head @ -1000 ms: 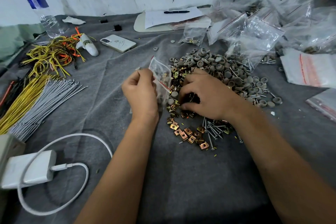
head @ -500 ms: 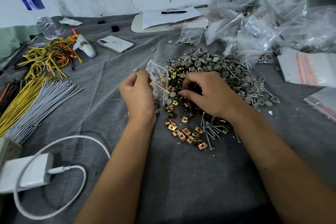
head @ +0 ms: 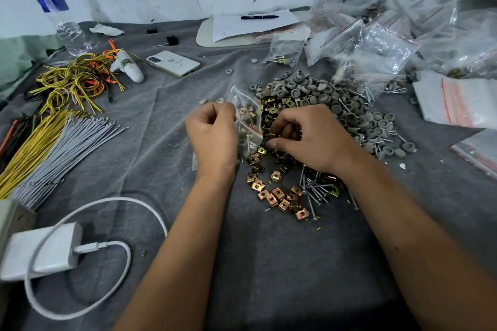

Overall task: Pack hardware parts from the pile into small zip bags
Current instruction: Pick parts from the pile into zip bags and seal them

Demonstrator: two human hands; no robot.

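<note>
Head view looks down on a desk [head: 269, 263] covered in grey cloth. Along its far right edge sits a heap of clear zip bags [head: 390, 43], with a white stack of flat bags [head: 457, 102] just below it. Bundles of yellow and grey wires [head: 53, 148] lie along the left side, and a white charger [head: 43, 252] with its looped cable sits at the near left corner. In the middle spreads the pile of parts [head: 322, 121]: grey caps at the back, brass clips [head: 279, 196] toward the front, screws [head: 314, 191] beside them. The right hand [head: 312, 140] rests on the pile, fingers curled down among the clips; whether it has hold of one I cannot tell. The left hand [head: 212, 134] is closed in a pinch on a small bag [head: 247, 121], holding it just left of the pile, with clips and a few screws already inside. A phone [head: 173, 63] lies further back.
</note>
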